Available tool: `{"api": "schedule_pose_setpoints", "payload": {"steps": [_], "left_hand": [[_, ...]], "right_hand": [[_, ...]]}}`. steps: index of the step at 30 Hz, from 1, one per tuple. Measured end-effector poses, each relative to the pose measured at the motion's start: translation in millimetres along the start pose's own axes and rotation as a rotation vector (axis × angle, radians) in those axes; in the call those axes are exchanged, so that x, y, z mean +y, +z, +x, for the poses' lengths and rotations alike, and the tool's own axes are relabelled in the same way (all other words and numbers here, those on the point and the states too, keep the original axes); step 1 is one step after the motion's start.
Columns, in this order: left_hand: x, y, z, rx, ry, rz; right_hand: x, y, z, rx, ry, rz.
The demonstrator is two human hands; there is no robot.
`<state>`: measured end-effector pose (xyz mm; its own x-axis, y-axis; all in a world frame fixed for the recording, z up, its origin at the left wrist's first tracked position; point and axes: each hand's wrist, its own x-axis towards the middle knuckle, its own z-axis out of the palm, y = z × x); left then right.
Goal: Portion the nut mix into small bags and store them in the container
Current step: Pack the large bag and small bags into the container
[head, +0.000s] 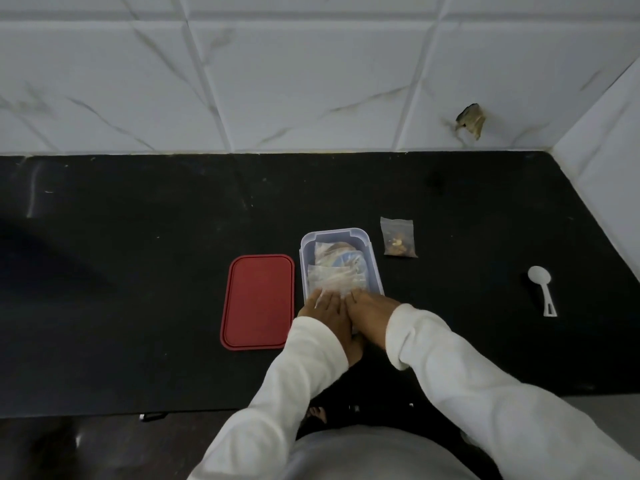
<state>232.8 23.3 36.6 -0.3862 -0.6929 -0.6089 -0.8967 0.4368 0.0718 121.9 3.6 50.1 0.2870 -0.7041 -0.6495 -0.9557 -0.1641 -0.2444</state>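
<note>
A clear rectangular container [367,241] stands on the black counter with several small plastic bags [337,273] of nut mix lying inside it. My left hand [323,311] and my right hand [372,315] lie side by side over the container's near end, fingers stretched flat and pressing down on the nearest bag. One more filled small bag [398,237] lies on the counter just right of the container's far corner. The container's red lid [258,301] lies flat to the left of the container.
A white plastic spoon [542,287] lies on the counter at the right. A white tiled wall runs along the back and turns forward at the right. The counter's front edge is close to my body.
</note>
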Motion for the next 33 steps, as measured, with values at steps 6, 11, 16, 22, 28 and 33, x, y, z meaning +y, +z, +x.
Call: {"api": "schedule_pose_setpoints", "payload": {"steps": [6,11,16,22,28,33], "left_hand": [[8,-7,-15,0.292,-0.051,-0.199],[32,-31,-3,0.499,-0.056,-0.331],[68,-53,33,0.596,-0.076,-0.572],[107,-57,102,0.586,-0.185,-0.981],[116,-64,145,0.569,-0.395,-1.151],[106,-72,168,0.524,-0.485,-0.992]], "right_hand": [[42,-5,-37,0.268,-0.245,0.122],[80,-15,-40,0.539,-0.197,0.294],[123,-20,-16,0.638,-0.074,0.545],[166,-20,26,0.603,0.179,0.818],[182,-30,53,0.542,0.216,0.963],[186,-33,65,0.471,0.198,1.064]]}}
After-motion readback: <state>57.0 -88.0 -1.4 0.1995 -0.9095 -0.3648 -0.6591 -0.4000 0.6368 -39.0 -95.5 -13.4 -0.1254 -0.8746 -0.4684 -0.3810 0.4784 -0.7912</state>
